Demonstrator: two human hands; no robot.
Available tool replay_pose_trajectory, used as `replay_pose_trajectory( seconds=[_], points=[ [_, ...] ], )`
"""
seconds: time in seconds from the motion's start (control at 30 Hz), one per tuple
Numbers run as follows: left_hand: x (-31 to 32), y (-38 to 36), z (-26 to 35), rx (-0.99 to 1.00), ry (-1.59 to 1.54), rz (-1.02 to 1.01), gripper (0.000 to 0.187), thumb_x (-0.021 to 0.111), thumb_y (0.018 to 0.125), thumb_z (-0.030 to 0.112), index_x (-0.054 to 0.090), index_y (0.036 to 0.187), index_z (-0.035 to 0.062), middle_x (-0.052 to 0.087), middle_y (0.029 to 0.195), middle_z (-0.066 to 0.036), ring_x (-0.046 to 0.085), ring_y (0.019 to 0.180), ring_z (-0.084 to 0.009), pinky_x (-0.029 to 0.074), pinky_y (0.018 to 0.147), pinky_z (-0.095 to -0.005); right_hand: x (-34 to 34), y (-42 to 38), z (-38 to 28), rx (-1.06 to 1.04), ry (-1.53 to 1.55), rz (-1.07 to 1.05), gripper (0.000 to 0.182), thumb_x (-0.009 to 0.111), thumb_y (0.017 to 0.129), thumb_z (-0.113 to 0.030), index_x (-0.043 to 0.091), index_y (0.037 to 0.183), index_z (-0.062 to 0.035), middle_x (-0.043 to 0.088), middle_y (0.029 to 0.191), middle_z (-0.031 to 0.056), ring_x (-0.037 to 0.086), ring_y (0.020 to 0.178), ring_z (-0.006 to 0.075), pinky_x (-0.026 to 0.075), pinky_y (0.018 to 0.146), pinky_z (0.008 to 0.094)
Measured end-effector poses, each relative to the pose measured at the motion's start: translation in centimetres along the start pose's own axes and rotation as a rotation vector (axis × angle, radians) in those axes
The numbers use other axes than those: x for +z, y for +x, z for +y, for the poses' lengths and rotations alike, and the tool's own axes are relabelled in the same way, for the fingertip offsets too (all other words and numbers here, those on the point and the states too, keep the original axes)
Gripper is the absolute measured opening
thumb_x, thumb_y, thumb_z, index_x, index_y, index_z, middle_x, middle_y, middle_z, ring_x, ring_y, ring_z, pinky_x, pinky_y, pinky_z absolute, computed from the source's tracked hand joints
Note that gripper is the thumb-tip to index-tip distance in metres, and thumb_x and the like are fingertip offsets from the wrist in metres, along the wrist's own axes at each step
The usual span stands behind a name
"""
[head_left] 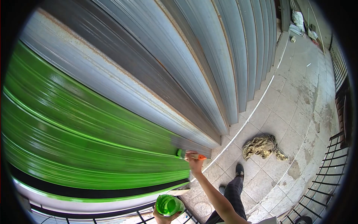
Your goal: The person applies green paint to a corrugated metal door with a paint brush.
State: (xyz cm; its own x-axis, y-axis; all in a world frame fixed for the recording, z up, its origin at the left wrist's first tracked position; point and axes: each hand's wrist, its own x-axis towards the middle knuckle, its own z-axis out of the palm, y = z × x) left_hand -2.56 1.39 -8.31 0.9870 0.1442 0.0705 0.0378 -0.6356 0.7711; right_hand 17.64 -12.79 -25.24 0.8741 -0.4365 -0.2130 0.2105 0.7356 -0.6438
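Note:
My right hand (194, 163) is closed round a paintbrush (201, 157) with an orange handle end. Its green-coated bristles touch the metal slat (192, 146) near that slat's right end, where green meets bare grey. Low in the view, my left hand (161, 217) is wrapped round a paint container (180, 206) with wet green paint inside. Glossy green paint covers the nearest slats (93, 149), streaked along their length.
Several unpainted grey slats (209, 48) with rusty edges stretch beyond the green ones. A crumpled, stained cloth (261, 146) lies on the tiled floor (276, 104). Black metal railings (323, 173) run along the right, and a white line (257, 108) crosses the tiles. White bags (297, 18) sit far off.

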Motion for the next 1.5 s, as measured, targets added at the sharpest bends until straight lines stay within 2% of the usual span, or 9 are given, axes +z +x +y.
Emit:
replay_pose_trajectory(
  seconds=[0.13, 0.43, 0.53, 0.63, 0.73, 0.9, 1.23, 1.33, 1.5],
  points=[
    [-0.2, -0.3, -0.7, -0.016, 0.029, -0.003, 0.082, 0.093, 0.047, 0.031, 0.056, 0.110, -0.0047, 0.068, 0.098, -0.014, 0.067, 0.087, -0.0239, 0.056, 0.081, -0.0352, 7.5, -1.3, -9.3, 0.081, 0.220, -0.062, 0.009, 0.066, 0.087, -0.002, 0.063, 0.095, -0.0005, 0.065, 0.087, 0.0072, 0.065, 0.076, 0.0128, 0.058, 0.069, 0.0287],
    [-0.3, -0.3, -1.0, -0.051, -0.016, -0.012, 0.082, 0.094, 0.047, 0.032, 0.056, 0.110, -0.0042, 0.067, 0.098, -0.014, 0.067, 0.087, -0.0235, 0.056, 0.080, -0.0352, -0.3, -0.3, -0.4, 0.143, 0.167, 0.107, 0.016, 0.070, 0.082, -0.002, 0.063, 0.096, -0.0046, 0.066, 0.084, 0.0065, 0.065, 0.073, 0.0132, 0.058, 0.064, 0.0289],
    [-0.6, -0.4, -0.9, -0.067, -0.015, -0.027, 0.081, 0.094, 0.047, 0.030, 0.056, 0.110, -0.0040, 0.067, 0.098, -0.014, 0.067, 0.088, -0.0227, 0.056, 0.080, -0.0348, -6.9, 1.1, 5.5, 0.013, -0.247, 0.182, 0.014, 0.070, 0.080, -0.001, 0.064, 0.092, -0.0042, 0.065, 0.082, 0.0061, 0.064, 0.070, 0.0127, 0.056, 0.059, 0.0268],
    [0.1, -0.1, -0.4, -0.032, -0.115, 0.035, 0.080, 0.094, 0.047, 0.029, 0.056, 0.110, -0.0039, 0.067, 0.098, -0.014, 0.067, 0.088, -0.0224, 0.056, 0.080, -0.0342, -5.4, 1.3, 3.4, -0.009, -0.131, 0.200, 0.008, 0.066, 0.081, 0.001, 0.066, 0.088, -0.0014, 0.064, 0.072, 0.0044, 0.061, 0.061, 0.0118, 0.050, 0.056, 0.0237],
    [-0.5, -0.6, -1.1, -0.041, 0.001, -0.023, 0.079, 0.094, 0.047, 0.029, 0.056, 0.109, -0.0035, 0.068, 0.096, -0.013, 0.067, 0.087, -0.0231, 0.057, 0.081, -0.0341, -0.1, 1.3, 0.4, 0.006, 0.086, -0.045, 0.008, 0.066, 0.085, -0.001, 0.064, 0.093, -0.0002, 0.065, 0.081, 0.0062, 0.063, 0.071, 0.0116, 0.053, 0.062, 0.0242],
    [-0.7, -0.4, -1.1, -0.033, 0.037, -0.026, 0.078, 0.093, 0.049, 0.033, 0.057, 0.108, -0.0033, 0.068, 0.095, -0.013, 0.068, 0.085, -0.0234, 0.058, 0.079, -0.0345, 5.5, -0.9, -7.6, 0.041, 0.194, -0.108, 0.013, 0.069, 0.085, -0.004, 0.063, 0.095, -0.0006, 0.066, 0.087, 0.0073, 0.065, 0.080, 0.0139, 0.058, 0.072, 0.0287],
    [-0.9, -0.7, -1.8, -0.007, 0.061, -0.030, 0.081, 0.093, 0.049, 0.036, 0.056, 0.110, -0.0040, 0.068, 0.095, -0.013, 0.068, 0.085, -0.0233, 0.058, 0.079, -0.0344, -4.0, 1.2, 2.8, 0.150, 0.115, 0.102, 0.014, 0.070, 0.082, -0.003, 0.064, 0.094, -0.0035, 0.065, 0.085, 0.0061, 0.064, 0.074, 0.0135, 0.058, 0.065, 0.0286],
    [-0.9, -0.7, -1.5, -0.006, 0.050, -0.025, 0.084, 0.093, 0.047, 0.036, 0.056, 0.111, -0.0047, 0.068, 0.097, -0.014, 0.068, 0.087, -0.0236, 0.058, 0.080, -0.0348, -7.3, 2.6, 5.0, 0.070, -0.445, 0.214, 0.013, 0.069, 0.081, -0.001, 0.064, 0.093, -0.0033, 0.064, 0.083, 0.0057, 0.063, 0.072, 0.0129, 0.056, 0.063, 0.0273],
    [-0.9, -0.4, -1.6, 0.026, 0.008, -0.012, 0.088, 0.094, 0.046, 0.034, 0.055, 0.115, -0.0056, 0.068, 0.100, -0.015, 0.068, 0.089, -0.0249, 0.057, 0.082, -0.0358, -0.2, 1.7, -1.0, 0.080, -0.022, 0.050, 0.009, 0.068, 0.082, -0.002, 0.065, 0.090, -0.0016, 0.065, 0.079, 0.0059, 0.063, 0.069, 0.0113, 0.053, 0.060, 0.0239]
  ],
)
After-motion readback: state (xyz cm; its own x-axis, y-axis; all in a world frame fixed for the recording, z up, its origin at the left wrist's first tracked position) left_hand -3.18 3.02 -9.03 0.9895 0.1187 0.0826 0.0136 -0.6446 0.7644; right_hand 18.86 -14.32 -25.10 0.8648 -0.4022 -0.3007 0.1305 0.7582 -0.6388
